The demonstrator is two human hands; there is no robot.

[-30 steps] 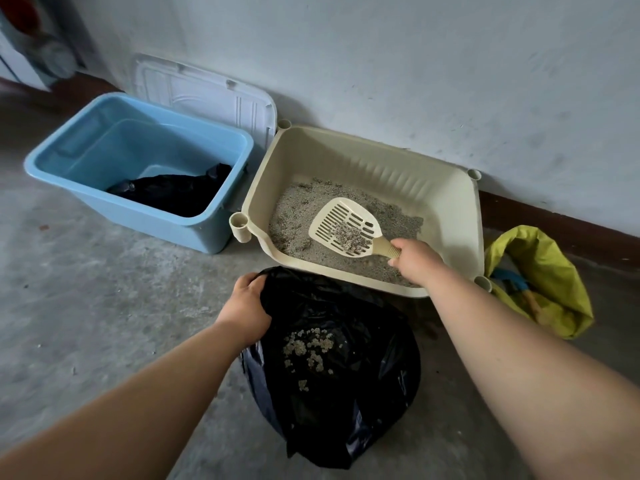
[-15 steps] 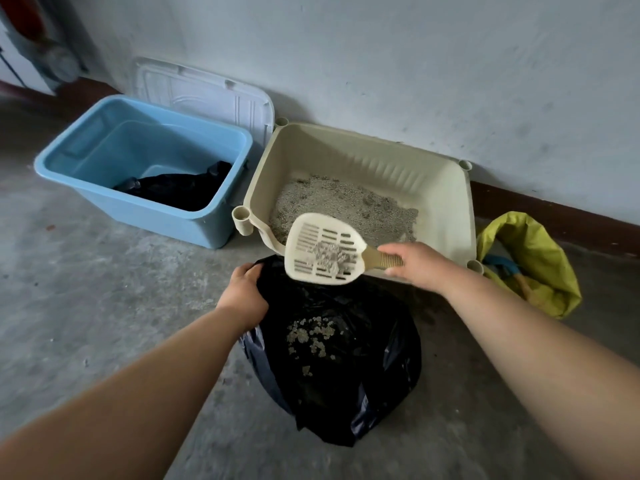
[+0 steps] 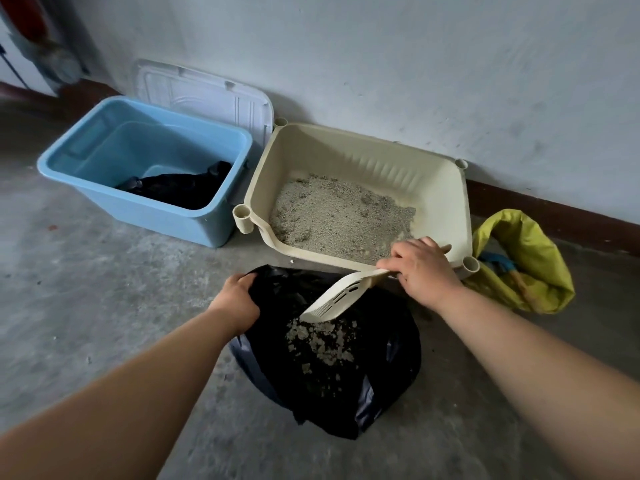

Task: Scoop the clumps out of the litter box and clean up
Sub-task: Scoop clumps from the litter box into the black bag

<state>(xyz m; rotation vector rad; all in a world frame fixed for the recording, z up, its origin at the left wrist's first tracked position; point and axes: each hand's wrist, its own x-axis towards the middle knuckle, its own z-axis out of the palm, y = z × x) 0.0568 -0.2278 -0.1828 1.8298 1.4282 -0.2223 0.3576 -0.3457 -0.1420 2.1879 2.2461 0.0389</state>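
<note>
Head view: the right hand point(image 3: 424, 268) is closed around the handle of the cream slotted scoop point(image 3: 337, 299), which is tipped blade-down over the open black trash bag point(image 3: 381, 368). The scoop tip sits just above a pile of pale clumps point(image 3: 320, 337) lying inside the bag. The left hand point(image 3: 239, 299) is closed on the bag's rim at its far left edge, holding the mouth open. The cream litter box point(image 3: 346, 161) stands just behind the bag against the wall, with grey litter point(image 3: 332, 213) spread over most of its floor.

Procedure for the emptying step, as judged from this view:
1. Keep the blade steeply tilted and low inside the mouth so that clumps drop onto the pile, not onto the concrete floor point(image 3: 104, 289)
2. Keep the rim pulled up and outward; a slack rim could fold under the falling load
3. Tap or shake lightly to free pieces lodged in the slots; whether any remain on the blade cannot be told
4. Return the scoop level to the litter box, avoiding drips over the gap between the box and the bag
</note>
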